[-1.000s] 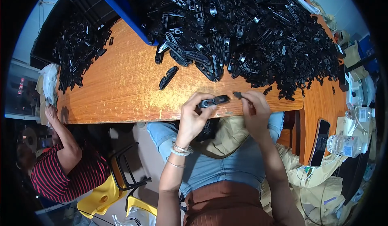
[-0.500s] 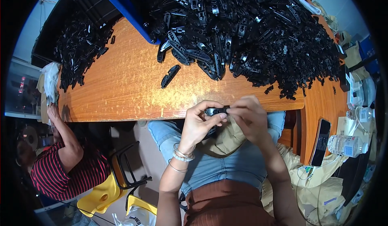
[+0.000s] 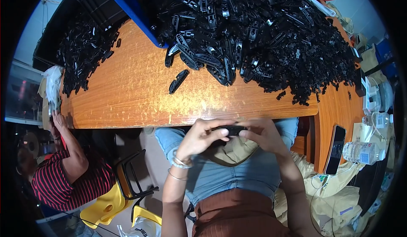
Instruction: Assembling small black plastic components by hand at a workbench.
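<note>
Between my two hands, just off the table's front edge and above my lap, is a black elongated plastic part (image 3: 232,130). My left hand (image 3: 202,136) pinches its left end between thumb and fingers. At its other end my right hand (image 3: 265,135) grips with thumb and fingertips; those fingers are slightly blurred. Beyond my hands, one similar black part (image 3: 179,81) lies alone on the wooden table (image 3: 140,88). A large heap of such black parts (image 3: 207,33) covers the far side, with smaller black pieces (image 3: 305,63) piled to its right.
A blue-edged bin (image 3: 140,18) juts over the table at far left, beside another pile of black pieces (image 3: 85,46). A phone (image 3: 335,150) and a plastic bottle (image 3: 362,152) are at right. A person in a striped shirt (image 3: 72,179) works at left near yellow chairs (image 3: 101,205).
Both hands have moved slightly down toward my lap. My right hand has come down and turned, and its fingers now grip the part's right end. The co-worker's hands have shifted a little.
</note>
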The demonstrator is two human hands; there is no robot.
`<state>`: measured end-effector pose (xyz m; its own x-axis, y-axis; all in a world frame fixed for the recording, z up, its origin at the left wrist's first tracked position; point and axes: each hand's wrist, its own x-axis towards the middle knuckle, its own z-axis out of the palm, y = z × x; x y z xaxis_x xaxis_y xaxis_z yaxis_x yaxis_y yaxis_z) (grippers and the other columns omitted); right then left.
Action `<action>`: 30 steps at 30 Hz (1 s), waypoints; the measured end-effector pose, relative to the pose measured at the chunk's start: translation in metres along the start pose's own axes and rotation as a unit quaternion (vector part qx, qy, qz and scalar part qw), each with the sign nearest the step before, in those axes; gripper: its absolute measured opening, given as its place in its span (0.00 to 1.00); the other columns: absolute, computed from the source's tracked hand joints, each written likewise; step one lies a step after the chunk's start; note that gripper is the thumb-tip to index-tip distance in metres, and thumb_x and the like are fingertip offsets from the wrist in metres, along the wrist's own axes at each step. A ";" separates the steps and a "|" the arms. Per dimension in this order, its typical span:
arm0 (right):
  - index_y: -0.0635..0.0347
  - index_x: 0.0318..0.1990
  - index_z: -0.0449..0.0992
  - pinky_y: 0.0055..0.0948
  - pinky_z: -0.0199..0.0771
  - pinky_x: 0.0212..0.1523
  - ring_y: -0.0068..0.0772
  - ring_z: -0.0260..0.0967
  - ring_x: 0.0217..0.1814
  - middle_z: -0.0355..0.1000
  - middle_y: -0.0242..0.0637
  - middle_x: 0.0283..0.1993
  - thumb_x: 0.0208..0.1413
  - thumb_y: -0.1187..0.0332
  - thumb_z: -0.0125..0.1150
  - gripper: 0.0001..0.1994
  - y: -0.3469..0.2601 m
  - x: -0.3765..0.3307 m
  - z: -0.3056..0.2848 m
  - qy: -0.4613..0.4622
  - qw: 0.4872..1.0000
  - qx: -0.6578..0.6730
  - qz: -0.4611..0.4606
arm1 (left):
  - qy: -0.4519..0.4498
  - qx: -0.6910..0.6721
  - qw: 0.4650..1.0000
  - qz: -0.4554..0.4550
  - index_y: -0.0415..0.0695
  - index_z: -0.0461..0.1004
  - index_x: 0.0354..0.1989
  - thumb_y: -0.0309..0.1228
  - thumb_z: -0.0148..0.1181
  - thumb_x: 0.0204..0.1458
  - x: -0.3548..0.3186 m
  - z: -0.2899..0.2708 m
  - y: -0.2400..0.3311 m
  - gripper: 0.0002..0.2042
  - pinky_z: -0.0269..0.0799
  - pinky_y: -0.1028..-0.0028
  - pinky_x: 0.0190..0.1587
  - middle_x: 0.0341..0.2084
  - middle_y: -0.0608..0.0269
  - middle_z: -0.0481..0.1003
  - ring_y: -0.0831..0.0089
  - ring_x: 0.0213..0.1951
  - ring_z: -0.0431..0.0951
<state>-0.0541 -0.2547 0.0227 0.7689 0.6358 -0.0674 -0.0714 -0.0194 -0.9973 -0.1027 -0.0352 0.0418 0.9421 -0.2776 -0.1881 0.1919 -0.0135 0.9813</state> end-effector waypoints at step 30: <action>0.64 0.36 0.78 0.33 0.64 0.37 0.39 0.66 0.36 0.74 0.39 0.34 0.45 0.78 0.63 0.08 0.007 0.056 -0.029 0.342 0.773 -0.453 -0.285 | 0.262 -0.126 0.954 0.074 0.38 0.72 0.45 0.19 0.59 0.51 0.037 0.017 -0.018 0.12 0.72 0.82 0.29 0.26 0.60 0.76 0.80 0.25 0.75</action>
<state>0.0068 -0.2414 0.0110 0.6891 0.1905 0.6992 0.6390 -0.6148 -0.4623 -0.0756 -0.0614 0.0181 0.9593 0.2615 -0.1066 0.0430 0.2381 0.9703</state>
